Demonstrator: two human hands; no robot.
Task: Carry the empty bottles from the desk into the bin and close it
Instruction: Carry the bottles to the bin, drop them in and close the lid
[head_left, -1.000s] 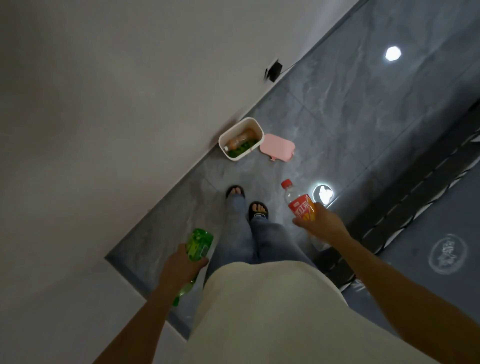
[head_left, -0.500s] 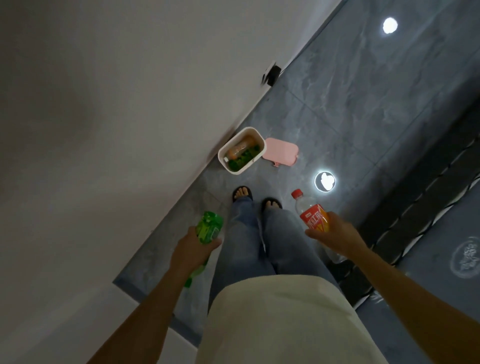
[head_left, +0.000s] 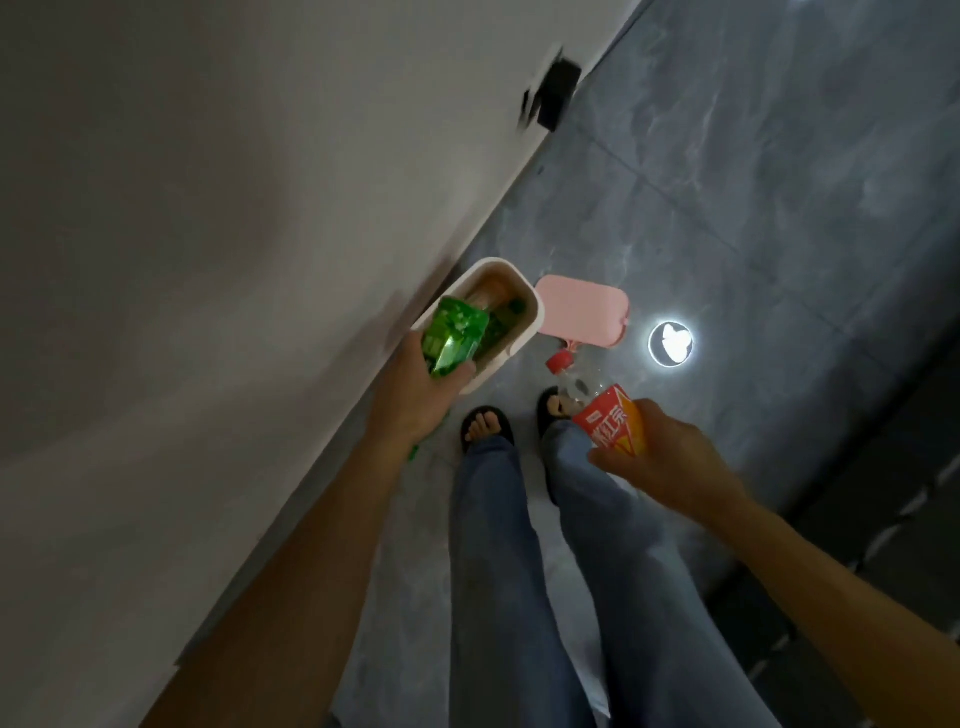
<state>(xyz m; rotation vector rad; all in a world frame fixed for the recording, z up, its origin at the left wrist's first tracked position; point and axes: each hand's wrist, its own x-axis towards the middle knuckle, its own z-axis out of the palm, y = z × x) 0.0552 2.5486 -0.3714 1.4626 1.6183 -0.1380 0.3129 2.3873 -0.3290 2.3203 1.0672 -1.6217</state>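
Note:
A small white bin stands open on the grey floor against the wall, with an orange-brown bottle and green bottles inside. Its pink lid lies flat on the floor just right of it. My left hand grips a green bottle whose end hangs over the bin's near rim. My right hand holds a clear bottle with a red-orange label and red cap, cap pointing toward the lid, above my right foot.
A pale wall runs along the left, close to the bin. A black plug or socket sits at the wall's base farther on. My sandalled feet stand just short of the bin. A bright ceiling-light reflection shines on the tiles.
I have stepped up to the bin. My left hand has swung the green bottle forward and up over the bin's rim. The right hand keeps the red-labelled bottle, now nearer the lid.

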